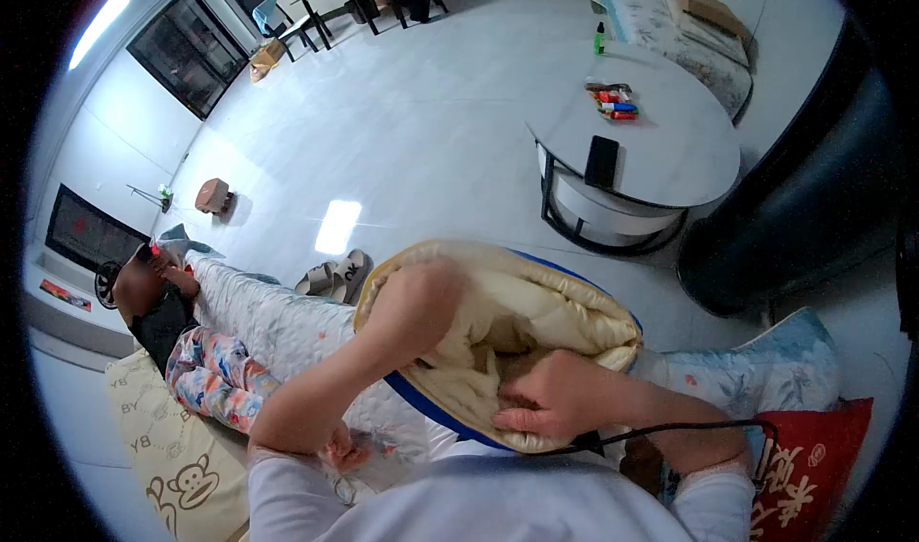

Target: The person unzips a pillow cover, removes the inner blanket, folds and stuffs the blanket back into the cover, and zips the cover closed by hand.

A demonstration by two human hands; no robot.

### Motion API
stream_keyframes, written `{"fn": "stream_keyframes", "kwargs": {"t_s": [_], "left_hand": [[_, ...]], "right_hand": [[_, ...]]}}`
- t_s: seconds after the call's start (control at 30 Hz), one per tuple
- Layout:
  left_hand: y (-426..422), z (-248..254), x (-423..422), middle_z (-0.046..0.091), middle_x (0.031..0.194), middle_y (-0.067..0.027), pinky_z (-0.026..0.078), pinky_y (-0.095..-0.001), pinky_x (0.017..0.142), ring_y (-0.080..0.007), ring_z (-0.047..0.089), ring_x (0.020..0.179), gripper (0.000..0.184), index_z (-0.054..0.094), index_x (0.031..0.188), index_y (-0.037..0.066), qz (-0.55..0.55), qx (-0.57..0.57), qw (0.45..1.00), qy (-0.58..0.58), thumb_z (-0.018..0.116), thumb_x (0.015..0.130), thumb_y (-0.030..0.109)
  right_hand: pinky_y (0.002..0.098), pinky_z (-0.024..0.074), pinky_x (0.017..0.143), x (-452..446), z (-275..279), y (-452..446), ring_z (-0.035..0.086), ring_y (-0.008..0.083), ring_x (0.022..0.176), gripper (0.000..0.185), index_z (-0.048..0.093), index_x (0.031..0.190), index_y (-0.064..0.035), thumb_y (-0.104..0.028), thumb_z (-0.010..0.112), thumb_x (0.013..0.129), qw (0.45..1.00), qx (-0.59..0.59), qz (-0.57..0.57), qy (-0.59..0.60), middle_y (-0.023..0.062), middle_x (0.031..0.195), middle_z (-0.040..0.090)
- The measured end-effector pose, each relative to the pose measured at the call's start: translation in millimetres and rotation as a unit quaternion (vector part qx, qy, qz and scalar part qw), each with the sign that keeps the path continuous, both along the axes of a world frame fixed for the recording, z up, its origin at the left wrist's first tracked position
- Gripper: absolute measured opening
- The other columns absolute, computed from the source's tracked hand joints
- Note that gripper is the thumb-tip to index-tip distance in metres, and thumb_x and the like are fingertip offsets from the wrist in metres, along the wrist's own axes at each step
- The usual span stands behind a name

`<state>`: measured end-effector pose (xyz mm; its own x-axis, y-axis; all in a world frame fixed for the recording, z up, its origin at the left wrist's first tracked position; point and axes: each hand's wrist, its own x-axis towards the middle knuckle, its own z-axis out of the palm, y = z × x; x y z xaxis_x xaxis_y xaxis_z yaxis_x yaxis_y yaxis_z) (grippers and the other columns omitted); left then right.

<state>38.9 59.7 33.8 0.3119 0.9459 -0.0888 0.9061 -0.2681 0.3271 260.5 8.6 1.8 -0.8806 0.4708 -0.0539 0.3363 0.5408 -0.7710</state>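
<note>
On my lap lies a padded bag-like cover [565, 298] with a puffy, shiny cream lining and a blue outside, its mouth spread toward me. My left hand [431, 293] reaches over the left rim into the mouth; it is blurred and its fingers are hidden. Lower in the opening, my right hand [555, 394] has its fingers curled on the cream lining at the near side. What lies deeper in the folds cannot be made out. A black cable [670, 427] runs by my right forearm.
Another person [172, 322] sits at the left on the floral-covered sofa [278, 317], beside a cream monkey-print cushion [182, 456]. Slippers [335, 276] lie on the floor. The round table [670, 111] holds a phone [602, 162], colourful packets [613, 101] and a green bottle [599, 39]. A red cushion [814, 465] is at right.
</note>
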Motion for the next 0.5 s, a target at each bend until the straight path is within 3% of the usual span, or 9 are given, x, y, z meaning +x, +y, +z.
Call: {"fn": "stream_keyframes", "kwargs": {"t_s": [0.07,0.1,0.17,0.2,0.27,0.33,0.4,0.43,0.5], "left_hand": [[0.1,5.1,-1.9,0.064,0.091,-0.0228,0.048,-0.0465,0.076,-0.0409,0.062,0.089,0.023,0.057,0.103,0.000,-0.034,-0.022,0.998,-0.051,0.058,0.091,0.020],[-2.7,10.9,-1.0,0.064,0.091,-0.0228,0.048,-0.0465,0.076,-0.0409,0.062,0.089,0.023,0.057,0.103,0.000,-0.034,-0.022,0.998,-0.051,0.058,0.091,0.020],[-12.3,26.6,1.1,0.061,0.114,-0.0219,0.048,-0.0433,0.085,-0.0369,0.060,0.104,0.038,0.052,0.120,0.003,-0.063,-0.085,0.986,-0.128,0.063,0.089,0.022],[-16.3,31.0,0.0,0.061,0.114,-0.0219,0.048,-0.0433,0.085,-0.0369,0.060,0.104,0.038,0.052,0.120,0.003,-0.062,-0.084,0.986,-0.128,0.063,0.089,0.022],[-23.4,38.5,-5.8,0.052,0.131,-0.0187,0.046,-0.0431,0.095,-0.0362,0.053,0.119,0.052,0.045,0.129,0.006,-0.138,-0.066,0.983,-0.099,0.069,0.086,0.023],[-29.0,48.1,-9.1,0.049,0.135,-0.0177,0.045,-0.0437,0.098,-0.0368,0.051,0.122,0.048,0.048,0.126,0.006,-0.157,-0.040,0.982,-0.097,0.069,0.085,0.020],[-29.6,51.7,-15.6,0.047,0.138,-0.0167,0.044,-0.0443,0.100,-0.0374,0.048,0.125,0.045,0.050,0.123,0.006,-0.177,-0.015,0.979,-0.097,0.070,0.083,0.017],[-27.5,53.6,-21.1,0.048,0.136,-0.0163,0.044,-0.0443,0.100,-0.0369,0.049,0.125,0.039,0.053,0.119,0.006,-0.207,0.035,0.976,-0.063,0.068,0.083,0.013],[-24.1,53.6,-27.1,0.050,0.134,-0.0159,0.044,-0.0442,0.100,-0.0365,0.049,0.124,0.034,0.056,0.114,0.006,-0.232,0.086,0.968,-0.028,0.067,0.082,0.009]], "right_hand": [[0.0442,0.0506,0.072,-1.3,-3.1,2.5,0.064,0.0399,0.080,0.042,0.063,0.096,0.0002,-0.039,0.069,0.081,0.995,0.006,-0.102,0.015,0.0216,0.085,0.064],[0.0442,0.0506,0.072,-3.0,-6.4,3.8,0.064,0.0399,0.080,0.042,0.063,0.096,0.0002,-0.039,0.069,0.081,0.995,0.006,-0.102,0.016,0.0216,0.085,0.064],[0.0483,0.0492,0.081,-5.5,-10.9,6.3,0.062,0.0439,0.090,0.044,0.059,0.098,0.0001,-0.041,0.065,0.083,0.984,0.000,-0.168,0.064,0.0270,0.091,0.063],[0.0465,0.0490,0.084,-4.7,-6.1,8.8,0.061,0.0419,0.096,0.041,0.060,0.095,0.0003,-0.036,0.070,0.079,0.985,-0.045,-0.161,0.044,0.0255,0.101,0.062],[0.0453,0.0494,0.084,-2.2,-0.8,9.9,0.061,0.0406,0.098,0.037,0.060,0.094,0.0008,-0.030,0.071,0.077,0.984,-0.032,-0.159,0.071,0.0234,0.107,0.061],[0.0441,0.0497,0.084,0.1,2.8,11.4,0.060,0.0392,0.101,0.033,0.060,0.092,0.0013,-0.024,0.072,0.074,0.983,-0.020,-0.157,0.098,0.0214,0.113,0.060],[0.0350,0.0503,0.084,3.1,6.1,13.0,0.061,0.0308,0.102,0.026,0.061,0.083,0.0039,-0.014,0.074,0.070,0.960,0.047,-0.084,0.261,0.0211,0.120,0.059],[0.0350,0.0503,0.084,5.7,8.0,10.8,0.061,0.0308,0.102,0.026,0.061,0.083,0.0039,-0.014,0.074,0.070,0.961,0.046,-0.083,0.261,0.0211,0.120,0.059],[0.0331,0.0487,0.089,10.7,11.4,3.6,0.059,0.0293,0.108,0.022,0.058,0.079,0.0031,-0.011,0.073,0.071,0.974,-0.080,-0.007,0.210,0.0218,0.136,0.051]]}}
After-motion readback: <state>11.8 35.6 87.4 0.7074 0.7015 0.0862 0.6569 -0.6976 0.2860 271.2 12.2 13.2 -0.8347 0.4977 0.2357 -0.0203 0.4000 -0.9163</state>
